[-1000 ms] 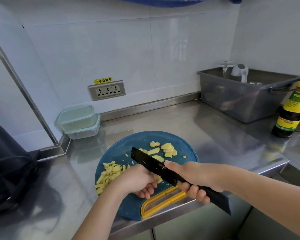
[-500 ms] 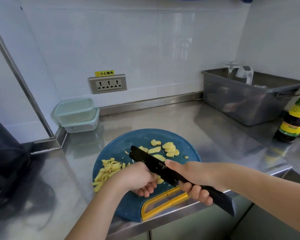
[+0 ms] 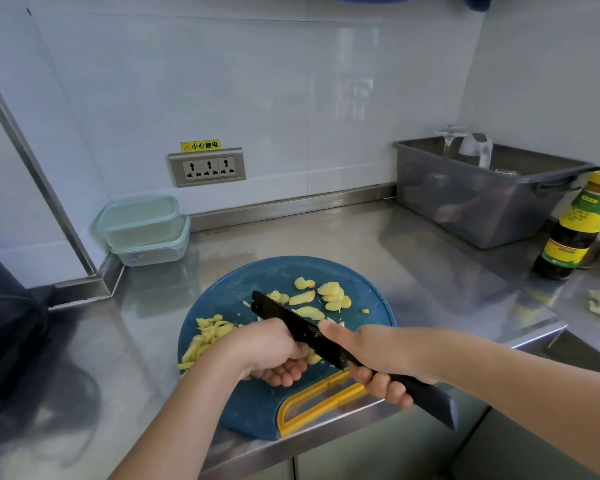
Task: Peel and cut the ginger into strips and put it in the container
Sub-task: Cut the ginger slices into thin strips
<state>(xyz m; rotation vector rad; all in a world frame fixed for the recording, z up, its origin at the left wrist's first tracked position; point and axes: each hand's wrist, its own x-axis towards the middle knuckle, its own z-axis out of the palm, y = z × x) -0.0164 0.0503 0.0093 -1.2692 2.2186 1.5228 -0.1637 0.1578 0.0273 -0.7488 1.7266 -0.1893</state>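
Right hand [image 3: 378, 358] grips the black knife [image 3: 291, 322], thumb laid flat on the blade.
Left hand [image 3: 267, 351] curls its fingers over a ginger piece [image 3: 314, 358] on the blue cutting board [image 3: 257, 407]; strips [image 3: 205, 337] lie left, slices [image 3: 333, 296] behind the blade, and stacked containers [image 3: 146, 230] sit by the wall.
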